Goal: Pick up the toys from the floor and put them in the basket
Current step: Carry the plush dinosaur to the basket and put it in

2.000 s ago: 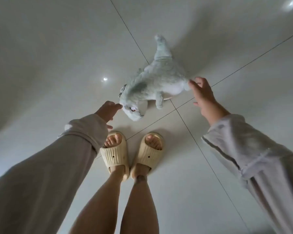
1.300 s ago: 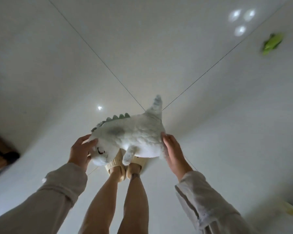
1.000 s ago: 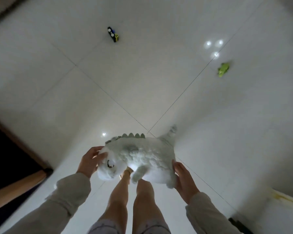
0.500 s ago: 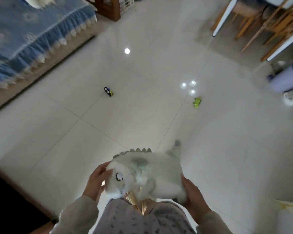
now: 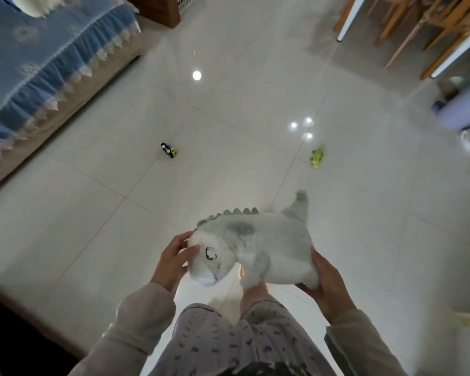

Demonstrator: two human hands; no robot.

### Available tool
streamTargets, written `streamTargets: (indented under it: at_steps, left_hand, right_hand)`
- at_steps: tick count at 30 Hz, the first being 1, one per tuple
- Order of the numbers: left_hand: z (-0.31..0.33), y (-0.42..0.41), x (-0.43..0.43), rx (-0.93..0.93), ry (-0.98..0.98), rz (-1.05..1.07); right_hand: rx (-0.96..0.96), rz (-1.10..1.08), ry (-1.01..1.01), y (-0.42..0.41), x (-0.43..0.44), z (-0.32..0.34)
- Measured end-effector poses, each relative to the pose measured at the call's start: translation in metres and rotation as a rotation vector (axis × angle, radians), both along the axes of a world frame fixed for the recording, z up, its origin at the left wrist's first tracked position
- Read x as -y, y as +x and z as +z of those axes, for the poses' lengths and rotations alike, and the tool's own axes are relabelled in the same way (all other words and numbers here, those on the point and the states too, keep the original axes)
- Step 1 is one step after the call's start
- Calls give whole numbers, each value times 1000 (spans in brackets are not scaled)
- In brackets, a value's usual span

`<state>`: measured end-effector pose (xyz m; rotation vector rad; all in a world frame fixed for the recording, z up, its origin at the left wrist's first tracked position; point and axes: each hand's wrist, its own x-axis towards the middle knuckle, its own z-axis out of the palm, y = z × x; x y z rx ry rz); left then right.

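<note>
Nearest, item one: your left hand (image 5: 174, 260) is cupped against the head of the plush dinosaur (image 5: 258, 246), fingers curled round the cheek, so the heavy front end does not droop. Item two: your right hand (image 5: 324, 284) lies flat-palmed under and behind the rump, fingers wrapped beneath, taking the weight. Held between both, the toy lies level in front of your thighs, clear of the floor (image 5: 92, 213), spines up and tail pointing away; a two-handed hold suits its soft bulk.

Item three, beyond your left hand: a small dark toy car (image 5: 169, 150) on the tiles, untouched. Item four, beyond your right hand: a green toy (image 5: 316, 158), also on the tiles, well apart from the car. Basket: not clearly identifiable from here.
</note>
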<state>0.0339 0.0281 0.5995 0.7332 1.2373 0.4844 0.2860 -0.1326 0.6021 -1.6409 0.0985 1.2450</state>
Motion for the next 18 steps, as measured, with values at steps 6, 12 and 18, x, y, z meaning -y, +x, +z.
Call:
streamTargets:
  at_steps: [6,12,18]
  left_hand:
    - [-14,54,-41,-33,-45,63]
    - [-21,98,-103,-149,-36,122]
    - [-12,128,-170,-125,-41,243]
  right_hand:
    - [-21,102,-47,63,-59,-13]
    - [-62,222,-136,116,-150,-17]
    - [12,308,-101,163,-243,-6]
